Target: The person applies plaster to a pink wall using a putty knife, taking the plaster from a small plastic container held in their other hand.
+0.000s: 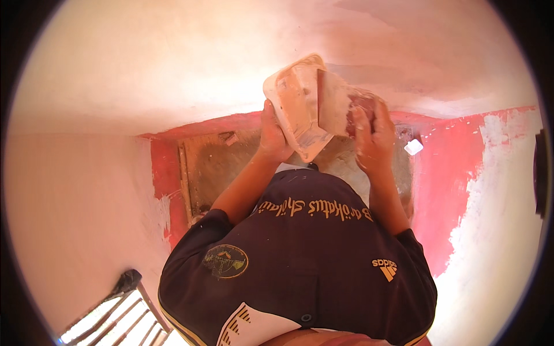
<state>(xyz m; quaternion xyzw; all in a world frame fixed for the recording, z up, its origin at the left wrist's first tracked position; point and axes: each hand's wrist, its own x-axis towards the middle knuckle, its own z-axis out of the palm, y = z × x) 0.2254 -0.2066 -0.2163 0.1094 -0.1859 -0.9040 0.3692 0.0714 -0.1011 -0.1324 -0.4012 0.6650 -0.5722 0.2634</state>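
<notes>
In front of my chest, my left hand (274,135) grips a pale, box-shaped plastic tub (295,86) by its near left side. The tub is tilted, and whitish filler is smeared over its inside. My right hand (374,138) is closed around a wide putty knife (333,106), with its fingers coated in pale filler. The broad blade lies across the right part of the tub and hides some of its inside. The knife's handle is mostly covered by my fingers and the smears.
A pale wall (173,81) rises close ahead. Pink-red patches show on the left (164,173) and right side walls (447,184), edged with rough white coating. Below lies a brown floor (216,164) with a small white object (413,147) at right. Dark bars (130,314) stand at lower left.
</notes>
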